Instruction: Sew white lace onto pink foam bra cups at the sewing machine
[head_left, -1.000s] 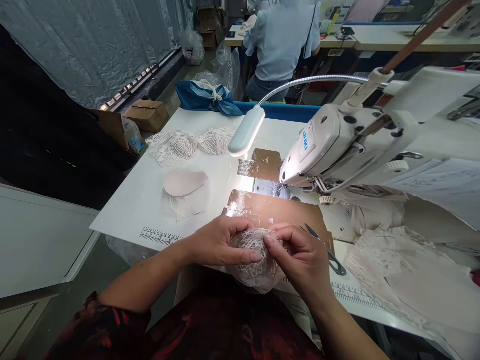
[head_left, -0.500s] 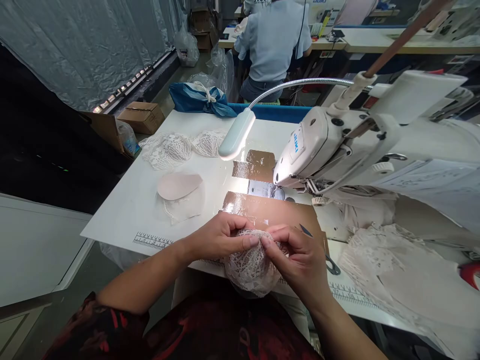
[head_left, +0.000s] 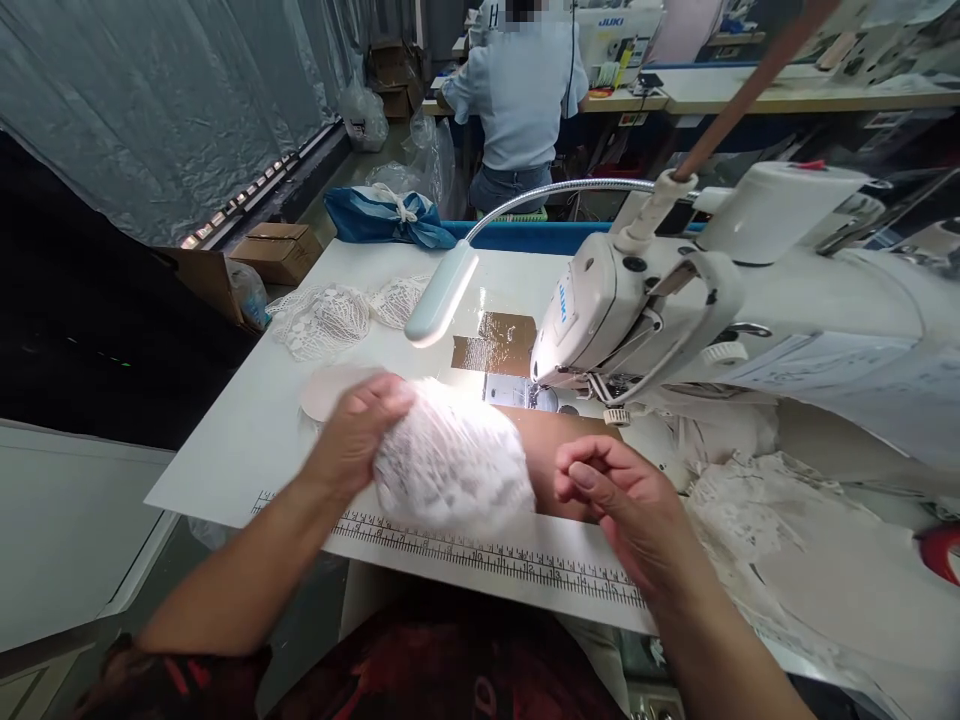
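Observation:
A white lace bra cup [head_left: 454,455] hangs from my left hand [head_left: 356,430], whose thumb and fingers are closed on its left edge. It is blurred by motion, over the front of the table. To its right and apart from it, my right hand [head_left: 615,490] has loosely bent fingers, and I see nothing between them. Brown cardboard [head_left: 551,450] lies under and between the hands. Behind my left hand is a pale cup piece [head_left: 322,390], partly covered. The sewing machine [head_left: 592,310] stands beyond my right hand, with its lit needle plate [head_left: 510,390] behind the lace cup.
More lace cups [head_left: 330,315] lie at the table's far left. A lamp [head_left: 442,295] on a bent neck reaches over the table. Pale lace pieces [head_left: 817,560] are heaped at the right. A printed ruler [head_left: 480,555] runs along the front edge. A person [head_left: 521,100] sits farther back.
My left hand has moved left and up with the lace cup, which now spreads out above the table. My right hand has let go of it and moved right. The scissors are no longer visible.

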